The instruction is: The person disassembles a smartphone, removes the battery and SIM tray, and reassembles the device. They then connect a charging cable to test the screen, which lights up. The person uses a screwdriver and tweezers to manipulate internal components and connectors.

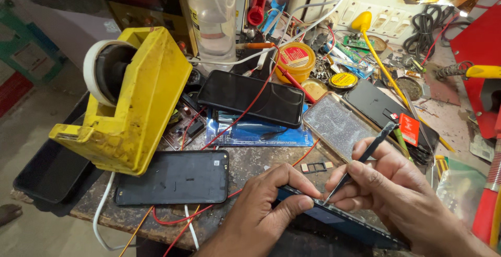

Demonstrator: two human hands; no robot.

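My left hand (263, 207) grips the near edge of a dark blue phone (344, 220) lying at the front of the workbench. My right hand (396, 189) holds thin black tweezers (365, 155), their tip touching the phone's edge beside my left fingertips. A small SIM tray (316, 167) lies on the bench just behind my hands. A black phone back cover (175, 177) rests to the left.
A big yellow tape dispenser (133, 98) stands at left. Behind lie a black phone (251, 98), a glittery phone case (336, 124), another dark phone (378, 105), a yellow tin (296, 60), a clear bottle (211, 17), red wires and several tools.
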